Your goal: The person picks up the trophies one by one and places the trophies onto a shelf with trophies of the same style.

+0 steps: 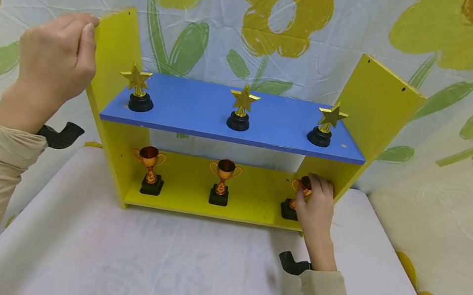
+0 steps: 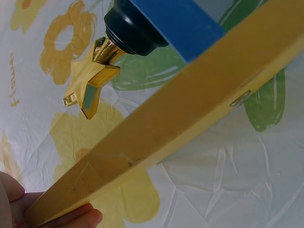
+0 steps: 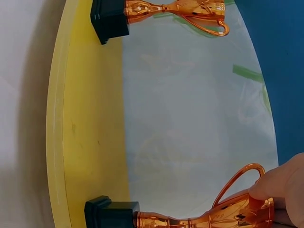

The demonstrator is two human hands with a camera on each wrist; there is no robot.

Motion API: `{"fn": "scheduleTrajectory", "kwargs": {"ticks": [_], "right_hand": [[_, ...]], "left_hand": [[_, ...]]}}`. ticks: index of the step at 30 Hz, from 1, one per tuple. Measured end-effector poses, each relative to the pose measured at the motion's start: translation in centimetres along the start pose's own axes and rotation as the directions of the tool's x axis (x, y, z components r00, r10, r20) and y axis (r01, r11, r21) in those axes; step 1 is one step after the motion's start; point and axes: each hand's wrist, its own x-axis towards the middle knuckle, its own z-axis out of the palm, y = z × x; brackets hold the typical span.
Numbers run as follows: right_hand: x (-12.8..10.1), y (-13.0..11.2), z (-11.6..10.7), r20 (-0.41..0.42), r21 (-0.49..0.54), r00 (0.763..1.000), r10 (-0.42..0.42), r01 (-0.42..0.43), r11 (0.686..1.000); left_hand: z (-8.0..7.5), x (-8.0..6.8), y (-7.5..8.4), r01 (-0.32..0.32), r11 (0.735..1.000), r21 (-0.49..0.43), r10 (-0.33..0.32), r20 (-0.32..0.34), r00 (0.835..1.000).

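Observation:
My left hand (image 1: 58, 52) grips the top of the left side panel (image 1: 120, 42) of a yellow and blue shelf; in the left wrist view the fingers wrap the panel's end. On the lower yellow board, my right hand (image 1: 317, 205) holds the rightmost bronze trophy cup (image 3: 237, 211) by its bowl, thumb against the rim. Its black base (image 1: 289, 209) rests on the board near the front edge. Two matching trophy cups, one at left (image 1: 150, 158) and one in the middle (image 1: 223, 171), stand upright on the same board.
Three gold star trophies stand on the blue upper shelf (image 1: 198, 100): left (image 1: 138, 87), middle (image 1: 241, 108) and right (image 1: 325, 124). The yellow right side panel (image 1: 377, 101) rises beside my right hand. A white cloth-covered table (image 1: 185, 260) lies under the shelf, before a flowered curtain (image 1: 309, 72).

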Motion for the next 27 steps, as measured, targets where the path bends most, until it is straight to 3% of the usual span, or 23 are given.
{"fn": "scheduleTrajectory", "kwargs": {"ticks": [15, 27], "right_hand": [[0.3, -0.6, -0.5, -0.023, 0.012, 1.000, -0.012, 0.012, 1.000], [0.4, -2.5, -2.0, -0.014, 0.040, 0.996, -0.089, 0.089, 0.995]], "left_hand": [[0.6, 0.0, 0.0, 0.019, 1.000, -0.015, -0.019, -0.003, 1.000], [0.5, -0.1, -0.1, 0.065, 0.997, -0.035, -0.063, 0.063, 0.996]]}}
